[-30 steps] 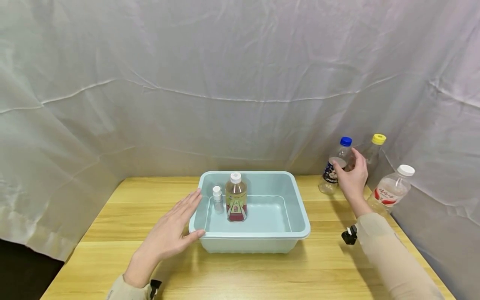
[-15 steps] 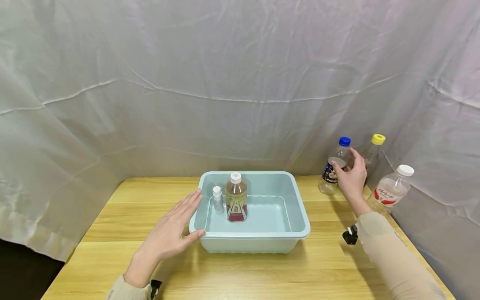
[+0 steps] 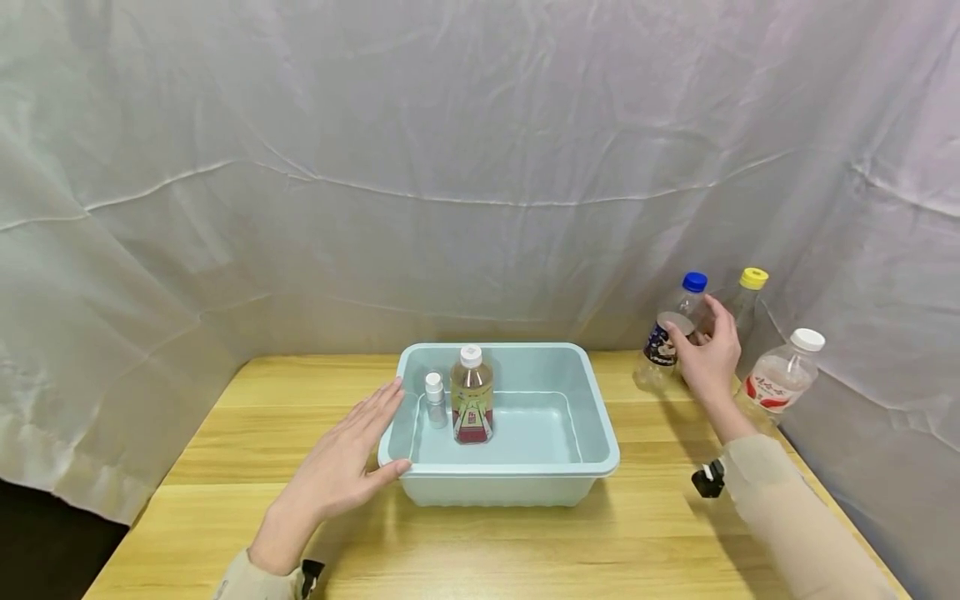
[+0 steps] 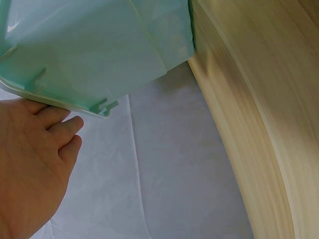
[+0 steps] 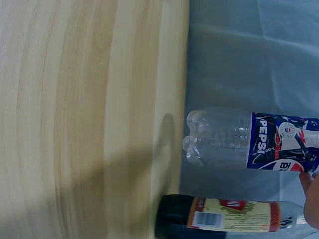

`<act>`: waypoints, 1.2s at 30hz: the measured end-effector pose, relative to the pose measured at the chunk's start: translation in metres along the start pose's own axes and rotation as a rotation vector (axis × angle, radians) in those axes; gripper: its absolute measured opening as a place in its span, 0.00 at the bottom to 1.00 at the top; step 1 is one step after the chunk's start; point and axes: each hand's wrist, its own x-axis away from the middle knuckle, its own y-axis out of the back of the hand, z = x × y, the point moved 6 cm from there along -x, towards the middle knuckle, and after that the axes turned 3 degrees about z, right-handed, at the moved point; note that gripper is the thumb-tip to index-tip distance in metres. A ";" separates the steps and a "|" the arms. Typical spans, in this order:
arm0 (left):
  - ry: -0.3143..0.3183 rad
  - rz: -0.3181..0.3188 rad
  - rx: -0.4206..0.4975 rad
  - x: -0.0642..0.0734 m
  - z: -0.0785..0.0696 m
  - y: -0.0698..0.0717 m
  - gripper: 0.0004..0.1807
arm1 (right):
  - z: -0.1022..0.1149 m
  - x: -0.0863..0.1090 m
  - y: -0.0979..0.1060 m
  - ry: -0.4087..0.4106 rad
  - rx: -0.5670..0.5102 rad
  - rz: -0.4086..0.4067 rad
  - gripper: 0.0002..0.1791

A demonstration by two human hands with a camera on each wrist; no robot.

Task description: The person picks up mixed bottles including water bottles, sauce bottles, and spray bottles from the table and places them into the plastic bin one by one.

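In the head view my right hand (image 3: 708, 350) grips a clear Pepsi bottle (image 3: 662, 343) with a blue cap and dark blue label, at the table's back right. The right wrist view shows this Pepsi bottle (image 5: 279, 142) from the side, with part of the hand at its label. Its base looks slightly off the table. My left hand (image 3: 341, 462), fingers straight, rests at the left rim of a pale blue plastic tub (image 3: 517, 471). Inside the tub stand a white-capped drink bottle (image 3: 472, 404) and a small clear bottle (image 3: 436, 400) with a white cap.
Right behind the right hand stands a yellow-capped bottle (image 3: 746, 304). A white-capped bottle with a red and white label (image 3: 776, 383) is by the right forearm. A grey cloth (image 3: 480, 208) hangs behind the wooden table (image 3: 480, 550).
The Pepsi bottle shifts a little and tilts slightly to the right in my right hand, its base now blurred. My left hand and the tub keep their places.
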 end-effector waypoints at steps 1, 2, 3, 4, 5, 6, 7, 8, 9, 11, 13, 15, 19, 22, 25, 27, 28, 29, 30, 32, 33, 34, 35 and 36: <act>0.000 0.000 0.001 0.000 0.000 0.000 0.49 | 0.003 0.001 0.002 0.010 0.001 -0.008 0.40; -0.001 -0.001 0.002 0.000 0.000 0.000 0.49 | 0.006 0.001 0.003 0.022 -0.001 -0.017 0.40; 0.000 -0.001 0.005 0.000 0.000 0.000 0.49 | 0.008 0.002 0.005 0.033 -0.002 -0.026 0.40; 0.000 -0.001 0.005 0.000 0.001 -0.001 0.49 | 0.011 0.003 0.007 0.043 -0.006 -0.032 0.41; 0.002 0.001 0.006 0.000 0.000 0.000 0.49 | 0.014 0.004 0.009 0.050 -0.013 -0.037 0.41; 0.001 0.002 0.007 0.000 0.000 0.000 0.49 | 0.018 0.004 0.010 0.054 -0.022 -0.039 0.41; 0.000 0.002 0.008 0.000 0.000 0.000 0.49 | 0.021 0.005 0.012 0.059 -0.032 -0.041 0.41; -0.001 0.002 0.007 0.000 0.000 0.000 0.49 | 0.024 0.005 0.014 0.067 -0.043 -0.044 0.41; -0.002 0.002 0.006 0.000 0.000 0.000 0.49 | 0.027 0.005 0.015 0.072 -0.055 -0.047 0.41; -0.004 0.003 0.005 0.000 0.000 0.000 0.49 | 0.034 0.006 0.018 0.084 -0.086 -0.054 0.41; -0.003 0.005 0.002 0.000 0.000 0.000 0.49 | 0.041 0.006 0.021 0.101 -0.123 -0.061 0.42; 0.000 0.009 0.001 0.000 0.001 0.000 0.49 | 0.048 0.007 0.025 0.118 -0.153 -0.066 0.42; 0.004 0.009 0.002 0.000 0.001 -0.001 0.49 | 0.064 0.009 0.031 0.162 -0.180 -0.066 0.42; -0.006 -0.005 0.000 0.000 0.001 0.000 0.49 | 0.073 0.010 0.035 0.191 -0.174 -0.063 0.41; -0.012 -0.013 0.001 0.000 0.001 0.000 0.48 | 0.083 0.011 0.037 0.211 -0.177 -0.055 0.41; -0.010 -0.009 0.006 0.000 0.001 0.000 0.48 | 0.089 0.011 0.039 0.220 -0.189 -0.051 0.41; -0.007 -0.006 0.008 0.000 0.001 0.000 0.48 | 0.092 0.012 0.039 0.223 -0.198 -0.048 0.41; -0.006 -0.002 0.009 0.000 0.001 0.000 0.48 | 0.095 0.012 0.039 0.227 -0.208 -0.045 0.41; -0.003 0.001 0.010 0.000 0.001 0.000 0.48 | 0.098 0.013 0.040 0.232 -0.216 -0.041 0.41; -0.002 0.006 0.007 0.000 0.002 -0.001 0.48 | 0.104 0.013 0.040 0.241 -0.232 -0.033 0.42; -0.002 0.008 0.003 0.000 0.002 -0.001 0.48 | 0.107 0.013 0.040 0.246 -0.235 -0.030 0.42; -0.001 0.008 0.002 0.000 0.002 -0.001 0.48 | 0.111 0.014 0.041 0.254 -0.239 -0.027 0.42; -0.001 0.009 0.001 0.000 0.002 -0.001 0.48 | 0.114 0.014 0.041 0.263 -0.243 -0.026 0.42; -0.002 0.008 0.002 0.000 0.002 -0.001 0.48 | 0.117 0.014 0.041 0.271 -0.245 -0.025 0.42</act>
